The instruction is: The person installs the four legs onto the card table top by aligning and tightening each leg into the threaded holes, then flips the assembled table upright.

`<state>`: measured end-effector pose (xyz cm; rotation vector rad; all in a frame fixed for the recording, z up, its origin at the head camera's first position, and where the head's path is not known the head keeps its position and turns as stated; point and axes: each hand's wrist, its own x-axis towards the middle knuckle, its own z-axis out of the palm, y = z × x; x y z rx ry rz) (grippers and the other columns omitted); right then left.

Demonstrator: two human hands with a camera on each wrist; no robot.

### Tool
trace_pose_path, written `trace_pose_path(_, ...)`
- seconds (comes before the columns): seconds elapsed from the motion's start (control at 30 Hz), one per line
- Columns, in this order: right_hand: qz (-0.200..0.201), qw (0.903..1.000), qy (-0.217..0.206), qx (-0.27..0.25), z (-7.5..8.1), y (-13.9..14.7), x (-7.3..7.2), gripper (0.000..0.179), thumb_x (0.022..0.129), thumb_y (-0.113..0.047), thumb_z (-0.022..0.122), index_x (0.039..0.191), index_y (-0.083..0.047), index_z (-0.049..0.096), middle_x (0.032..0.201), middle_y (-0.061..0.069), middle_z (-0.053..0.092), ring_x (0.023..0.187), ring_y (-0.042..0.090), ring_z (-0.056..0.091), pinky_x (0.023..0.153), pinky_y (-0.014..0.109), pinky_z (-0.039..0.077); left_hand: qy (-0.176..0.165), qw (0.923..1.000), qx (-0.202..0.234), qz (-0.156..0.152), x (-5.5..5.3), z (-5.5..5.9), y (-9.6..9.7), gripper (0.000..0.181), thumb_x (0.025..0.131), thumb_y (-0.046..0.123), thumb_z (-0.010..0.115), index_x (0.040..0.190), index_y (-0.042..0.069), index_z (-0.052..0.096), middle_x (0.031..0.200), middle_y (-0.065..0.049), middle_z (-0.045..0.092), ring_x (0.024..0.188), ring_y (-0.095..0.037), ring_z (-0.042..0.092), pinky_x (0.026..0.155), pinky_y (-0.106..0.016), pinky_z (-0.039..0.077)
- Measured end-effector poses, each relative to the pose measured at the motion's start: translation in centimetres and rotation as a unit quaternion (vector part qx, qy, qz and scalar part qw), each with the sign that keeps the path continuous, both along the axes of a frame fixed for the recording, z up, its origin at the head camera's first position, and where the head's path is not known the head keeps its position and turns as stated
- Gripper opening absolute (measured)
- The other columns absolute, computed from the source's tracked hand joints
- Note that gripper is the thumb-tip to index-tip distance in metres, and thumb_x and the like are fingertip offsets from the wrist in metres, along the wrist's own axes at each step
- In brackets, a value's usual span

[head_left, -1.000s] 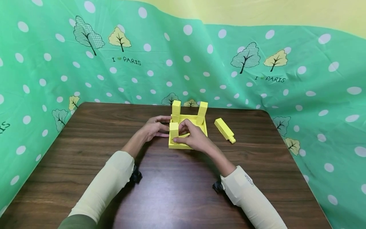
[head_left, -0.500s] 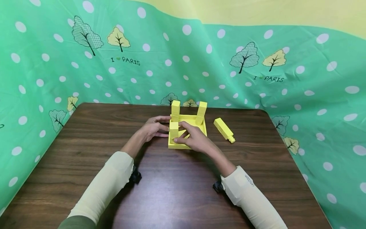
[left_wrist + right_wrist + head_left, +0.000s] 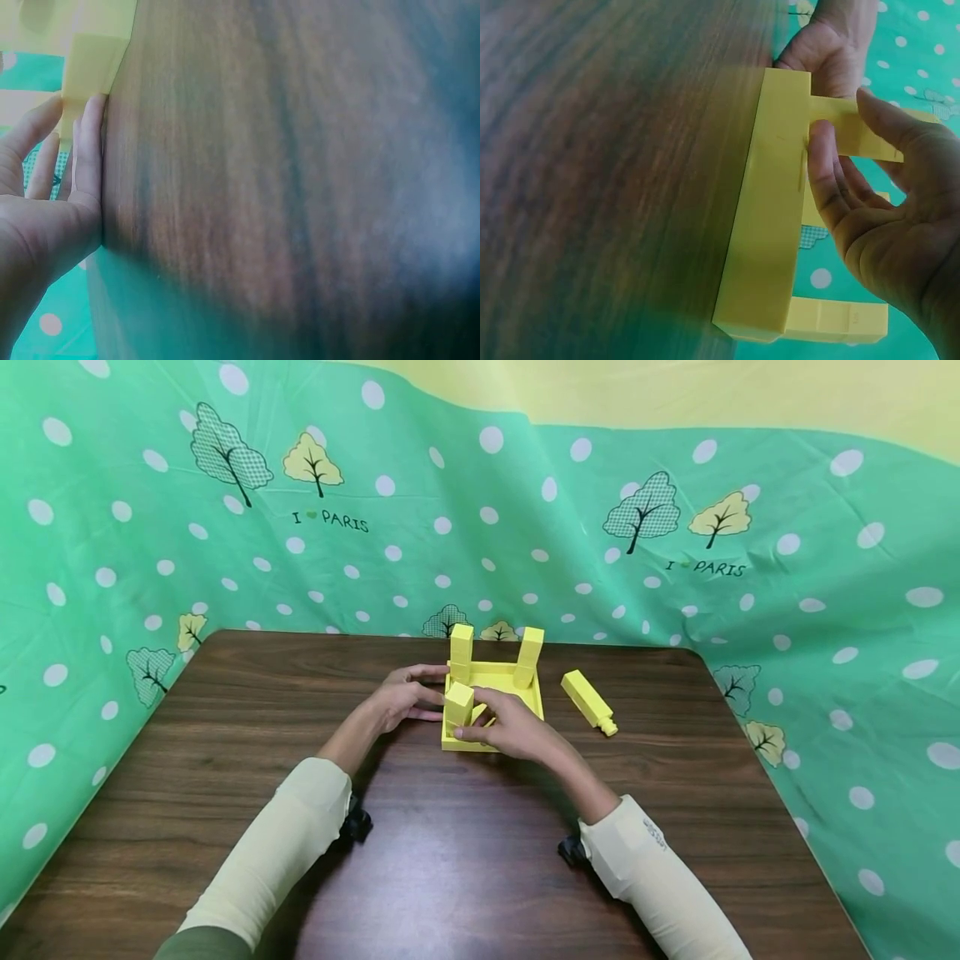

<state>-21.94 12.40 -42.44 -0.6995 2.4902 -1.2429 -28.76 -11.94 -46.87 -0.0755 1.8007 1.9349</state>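
Observation:
A square yellow tray-like piece (image 3: pixel 472 746) with a raised rim lies on the table. Two square yellow posts stand upright at its back corners, a far-left post (image 3: pixel 461 653) and a far-right post (image 3: pixel 529 657). At the front-left corner stands another yellow post (image 3: pixel 459 703), which my right hand (image 3: pixel 513 724) pinches between thumb and fingers low down. The right wrist view shows that same post (image 3: pixel 851 129) between thumb and fingertips. My left hand (image 3: pixel 402 702) rests its extended fingers against the tray's left side; in the left wrist view its fingertips meet the yellow wall (image 3: pixel 94 60).
Right of the tray lies a loose yellow post (image 3: pixel 587 697), its narrow stepped end pointing toward the near right. The dark wood-grain table (image 3: pixel 450 860) reaches back to a green dotted cloth (image 3: pixel 420 560) hanging behind and at both sides.
The front-left post has turned about its upright axis, so a corner edge now faces forward. My right fingers have shifted slightly around it. The left hand and tray stay in place.

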Motion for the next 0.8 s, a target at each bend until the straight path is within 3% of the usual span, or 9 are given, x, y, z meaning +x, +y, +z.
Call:
trace_pose_path(0.2,-0.005,0.9995,0.027,0.013,-0.14,-0.22,-0.35,0.038,0.099,-0.028,0.09,0.131,-0.018,0.072,0.118,0.006,0.076,0.095,0.019,0.075,0.077,0.03,0.065,0.001,1.0,0.001,-0.004,0.02,0.11,0.03,0.07,0.098,-0.01,0.074,0.163,0.012,0.06,0.172,-0.013,0.054,0.12,-0.027,0.074,0.096,-0.043,0.074)
trace_pose_path(0.47,-0.047,0.9977,0.043,0.025,-0.4,-0.71,-0.35,0.041,0.092,-0.036,0.097,0.114,-0.015,0.07,0.105,0.009,0.075,0.08,0.014,0.068,0.066,0.024,0.058,0.0,1.0,0.006,0.002,-0.03,0.15,0.07,0.071,0.097,-0.013,0.073,0.162,0.012,0.061,0.17,-0.014,0.055,0.118,-0.028,0.074,0.092,-0.042,0.074)
trace_pose_path(0.8,-0.067,0.9963,0.035,0.043,0.1,-0.84,-0.12,0.032,0.093,-0.033,0.096,0.106,-0.012,0.075,0.102,0.006,0.077,0.089,0.017,0.073,0.077,0.029,0.061,0.003,1.0,0.005,-0.001,0.07,0.07,0.01,0.072,0.097,-0.013,0.074,0.163,0.011,0.06,0.171,-0.015,0.054,0.109,-0.023,0.076,0.092,-0.041,0.074)
